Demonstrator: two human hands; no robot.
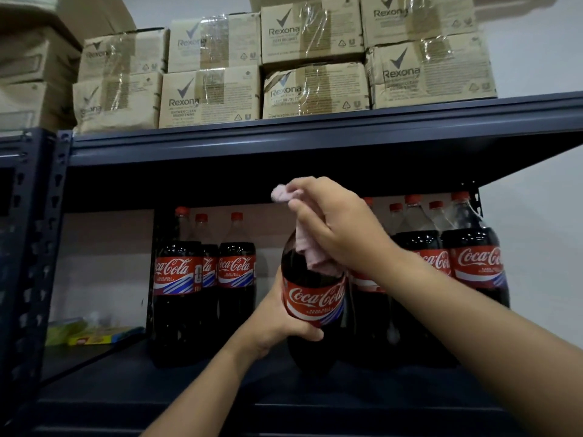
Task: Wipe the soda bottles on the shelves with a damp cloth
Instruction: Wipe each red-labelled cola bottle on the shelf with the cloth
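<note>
A large cola bottle [310,305] with a red label stands at the front of the dark shelf [195,386], tilted slightly. My left hand [284,326] grips its body at the label from the left. My right hand [340,231] presses a pink cloth [310,247] around the bottle's neck and shoulder, hiding the cap. Three more cola bottles [178,279] stand at the back left. Several others [473,257] stand at the back right, partly behind my right arm.
Above, the upper shelf beam [315,140] carries stacked cardboard boxes [211,96]. A perforated upright post [41,247] stands at the left. Yellow and green packets [91,335] lie on the neighbouring shelf at the left. A white wall is at the right.
</note>
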